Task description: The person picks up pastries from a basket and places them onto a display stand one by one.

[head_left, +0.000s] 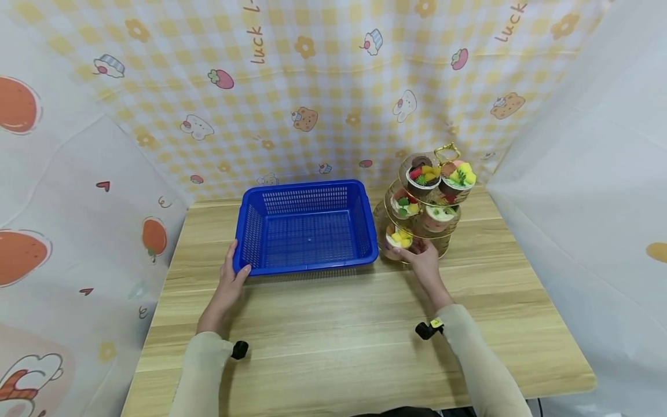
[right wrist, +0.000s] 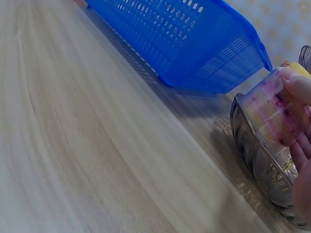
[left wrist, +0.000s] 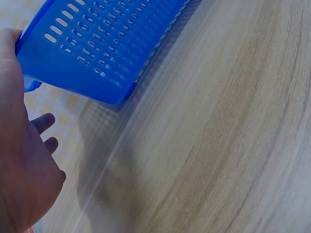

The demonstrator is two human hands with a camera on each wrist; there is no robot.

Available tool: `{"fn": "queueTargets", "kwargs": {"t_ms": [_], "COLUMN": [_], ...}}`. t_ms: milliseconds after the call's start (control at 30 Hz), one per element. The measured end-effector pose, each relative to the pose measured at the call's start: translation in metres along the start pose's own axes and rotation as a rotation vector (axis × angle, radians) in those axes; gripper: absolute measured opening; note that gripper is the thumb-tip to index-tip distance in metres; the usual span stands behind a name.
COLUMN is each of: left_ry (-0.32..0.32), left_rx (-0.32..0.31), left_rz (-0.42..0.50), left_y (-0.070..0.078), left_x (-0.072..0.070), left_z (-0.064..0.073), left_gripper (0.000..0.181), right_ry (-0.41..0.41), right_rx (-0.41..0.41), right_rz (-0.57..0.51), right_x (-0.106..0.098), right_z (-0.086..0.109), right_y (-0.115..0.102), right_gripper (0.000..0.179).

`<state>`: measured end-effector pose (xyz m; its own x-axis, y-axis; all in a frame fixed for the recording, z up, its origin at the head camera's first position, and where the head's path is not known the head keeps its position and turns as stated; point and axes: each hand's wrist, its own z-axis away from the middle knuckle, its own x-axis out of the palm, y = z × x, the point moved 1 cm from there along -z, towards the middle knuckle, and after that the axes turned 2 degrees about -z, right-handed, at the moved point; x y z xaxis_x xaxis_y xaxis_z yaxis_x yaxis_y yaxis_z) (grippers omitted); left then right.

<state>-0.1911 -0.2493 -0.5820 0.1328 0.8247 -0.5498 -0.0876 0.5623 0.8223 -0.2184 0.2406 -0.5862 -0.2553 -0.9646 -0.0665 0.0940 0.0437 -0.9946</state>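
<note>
My left hand (head_left: 229, 284) grips the front left corner of a blue plastic basket (head_left: 308, 240), its thumb over the rim. Inside the basket only the perforated floor and walls show. To the right, a three-tier stand (head_left: 436, 236) with gold trim carries several dessert cups. My right hand (head_left: 425, 267) reaches to the lowest tier and pinches a dessert cup (head_left: 398, 238) topped with yellow fruit pieces. Pink and cream layers show through the cup's clear side in the right wrist view, where the cup (right wrist: 274, 109) is tilted above the tier's edge. Part of that hand is cut off there.
Two fruit-topped cups (head_left: 423, 176) stand on the top tier, and more cups (head_left: 440, 215) on the middle one. A gold handle (head_left: 448, 152) crowns the stand. Patterned cloth (head_left: 333, 116) hangs behind the wooden table (head_left: 323, 336); pale sheets flank both sides.
</note>
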Motion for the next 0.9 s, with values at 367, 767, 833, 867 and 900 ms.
{"fn": "queueTargets", "kwargs": {"t_ms": [367, 767, 833, 867, 900], "left_ry": [-0.003, 0.008, 0.011, 0.011, 0.015], "left_rx": [0.000, -0.005, -0.003, -0.004, -0.001], "left_rz": [0.008, 0.012, 0.016, 0.017, 0.018], "left_y": [-0.001, 0.002, 0.002, 0.002, 0.002], "left_x": [0.000, 0.001, 0.001, 0.001, 0.001], "left_z": [0.000, 0.000, 0.001, 0.001, 0.001], "left_gripper": [0.073, 0.074, 0.074, 0.074, 0.074], "right_ry": [0.035, 0.156, 0.165, 0.165, 0.164], "right_rx": [-0.028, -0.123, -0.147, -0.160, -0.172], "right_rz": [0.057, 0.209, 0.235, 0.239, 0.240], "right_x": [0.003, 0.003, 0.004, 0.005, 0.006], "right_z": [-0.004, -0.011, -0.011, -0.011, -0.011], "right_y": [-0.003, 0.002, 0.003, 0.003, 0.003], "right_gripper": [0.053, 0.052, 0.054, 0.055, 0.056]}}
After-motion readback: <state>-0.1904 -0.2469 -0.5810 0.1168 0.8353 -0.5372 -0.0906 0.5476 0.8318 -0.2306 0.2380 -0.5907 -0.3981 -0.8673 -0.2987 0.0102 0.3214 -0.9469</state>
